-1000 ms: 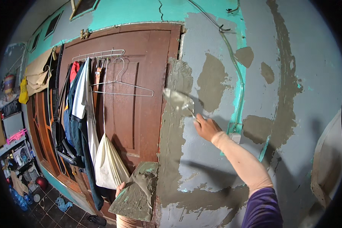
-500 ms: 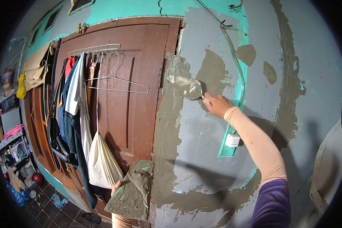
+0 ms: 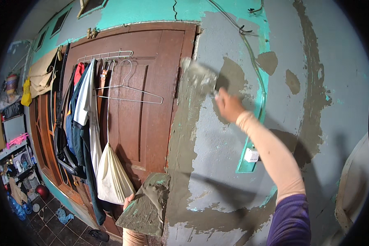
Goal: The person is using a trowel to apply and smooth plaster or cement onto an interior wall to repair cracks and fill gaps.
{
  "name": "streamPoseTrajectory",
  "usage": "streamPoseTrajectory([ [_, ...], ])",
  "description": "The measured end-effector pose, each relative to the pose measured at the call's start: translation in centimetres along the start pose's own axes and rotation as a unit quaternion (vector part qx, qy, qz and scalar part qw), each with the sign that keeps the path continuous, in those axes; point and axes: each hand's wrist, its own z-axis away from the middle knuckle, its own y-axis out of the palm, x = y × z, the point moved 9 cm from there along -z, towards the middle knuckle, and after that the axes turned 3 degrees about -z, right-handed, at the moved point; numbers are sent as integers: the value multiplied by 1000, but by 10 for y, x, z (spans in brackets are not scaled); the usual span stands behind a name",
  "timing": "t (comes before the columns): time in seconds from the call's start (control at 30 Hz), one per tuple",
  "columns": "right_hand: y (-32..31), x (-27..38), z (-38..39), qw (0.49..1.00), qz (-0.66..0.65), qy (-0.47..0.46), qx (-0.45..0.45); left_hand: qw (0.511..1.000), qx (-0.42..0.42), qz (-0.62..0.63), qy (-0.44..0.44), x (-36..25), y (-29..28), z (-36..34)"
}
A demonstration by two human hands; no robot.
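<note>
Far left, shelving: a low shelf unit (image 3: 16,160) crowded with small household things, too small to tell apart; tiled floor (image 3: 53,221) below.
Door: brown wooden door (image 3: 147,102), shut, its frame meeting the plastered wall.
Rack on door: a wire rack (image 3: 106,55) along the top, carrying hung clothes (image 3: 80,106) and one bare wire hanger (image 3: 131,92).
Bag: cream cloth bag (image 3: 110,178) hanging low against the door, beneath the clothes.
Left hand: left hand (image 3: 129,203) at the lower edge, mostly hidden; fingers closed around the underside of the mortar board, only the fingertips showing.
Mortar board: flat mortar board (image 3: 145,205) tilted, loaded with grey wet mortar, held just beside the door's lower edge.
Wall: turquoise-painted wall (image 3: 348,102) with broad grey patches of fresh plaster (image 3: 184,135), one strip running down beside the door frame.
Trowel: steel trowel (image 3: 199,78), blurred, its blade flat against the wall near the door's upper corner.
Right hand: right hand (image 3: 229,105) raised, clenched on the trowel's handle; sleeved forearm running down to the lower right.
Switch: small white switch (image 3: 251,155) on the wall, under the forearm.
Cable: thin dark cable (image 3: 250,61) trailing down the wall above the switch.
</note>
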Motion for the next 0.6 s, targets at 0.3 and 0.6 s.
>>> streamPoseTrajectory([
  [0.3,64,-20,16,996,-47,72,-38,999,8,-4,-34,21,15,-12],
  [0.6,-7,-15,3,963,-174,157,-135,999,-15,-33,-36,27,24,-12],
])
